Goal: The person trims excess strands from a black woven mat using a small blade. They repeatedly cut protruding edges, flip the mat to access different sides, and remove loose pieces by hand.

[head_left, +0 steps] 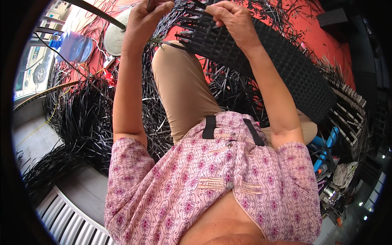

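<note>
A black woven panel (281, 61) of flat plastic strips lies slantwise over my right side, its loose strip ends sticking out at the far left end. Above that unfinished end, my right hand (234, 20) is closed in a pinch on a thin black strip (199, 4) that runs out past the top edge. My left hand (149, 14), apart from the panel, has its thumb and fingers pressed together at the top edge. Whatever it may hold there is cut off by the picture's border.
Heaps of loose black strips (85, 110) cover the floor at left. A round pale base with a pole (116, 36) and a blue water jug (75, 47) stand at far left. A white slatted seat (71, 218) is near left; blue tubes (326, 149) lie at right.
</note>
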### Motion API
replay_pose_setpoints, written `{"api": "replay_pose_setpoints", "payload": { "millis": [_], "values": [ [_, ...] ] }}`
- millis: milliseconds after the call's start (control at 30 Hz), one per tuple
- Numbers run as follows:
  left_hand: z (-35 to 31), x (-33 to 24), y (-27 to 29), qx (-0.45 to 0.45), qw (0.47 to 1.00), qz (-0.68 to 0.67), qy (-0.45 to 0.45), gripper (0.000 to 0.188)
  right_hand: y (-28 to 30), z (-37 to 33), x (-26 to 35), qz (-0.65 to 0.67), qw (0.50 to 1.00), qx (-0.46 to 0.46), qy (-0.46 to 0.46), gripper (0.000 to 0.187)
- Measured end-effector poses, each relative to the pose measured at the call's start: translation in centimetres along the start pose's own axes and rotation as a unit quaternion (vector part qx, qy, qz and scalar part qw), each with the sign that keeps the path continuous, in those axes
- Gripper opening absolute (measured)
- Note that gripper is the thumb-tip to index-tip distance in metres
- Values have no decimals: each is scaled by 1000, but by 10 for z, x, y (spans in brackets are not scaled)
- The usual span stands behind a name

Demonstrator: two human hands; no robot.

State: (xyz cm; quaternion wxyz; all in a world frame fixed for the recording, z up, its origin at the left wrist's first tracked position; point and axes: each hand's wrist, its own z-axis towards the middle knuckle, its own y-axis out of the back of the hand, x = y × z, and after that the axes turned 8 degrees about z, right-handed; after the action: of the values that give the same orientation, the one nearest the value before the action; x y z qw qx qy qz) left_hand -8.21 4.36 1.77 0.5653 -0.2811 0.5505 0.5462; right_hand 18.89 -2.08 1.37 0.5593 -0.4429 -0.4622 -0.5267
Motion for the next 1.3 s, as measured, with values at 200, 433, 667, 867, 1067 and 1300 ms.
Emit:
{"api": "replay_pose_setpoints", "payload": {
  "millis": [200, 433, 667, 867, 1067, 1300],
  "values": [
    [-1, 51, -32, 14, 995, 103, 1, 14, 2, -27, -5, -302, 949, -92, -11, 33],
    [5, 54, -46, 42, 981, 180, -59, 16, -22, -31, -20, -417, 901, -121, 2, 26],
    [5, 60, -44, 82, 988, 128, -1, 25, -33, -29, -27, -447, 886, -122, 10, 26],
    [2, 56, -42, 102, 992, 74, 2, 27, -33, -31, -25, -426, 896, -123, -6, 25],
    [-2, 53, -44, 105, 994, 31, 0, 22, -34, -31, -23, -426, 895, -131, -8, 23],
    [-1, 63, -44, 115, 991, 70, 25, 28, -38, -30, -28, -453, 882, -132, -3, 23]
  ]
}}
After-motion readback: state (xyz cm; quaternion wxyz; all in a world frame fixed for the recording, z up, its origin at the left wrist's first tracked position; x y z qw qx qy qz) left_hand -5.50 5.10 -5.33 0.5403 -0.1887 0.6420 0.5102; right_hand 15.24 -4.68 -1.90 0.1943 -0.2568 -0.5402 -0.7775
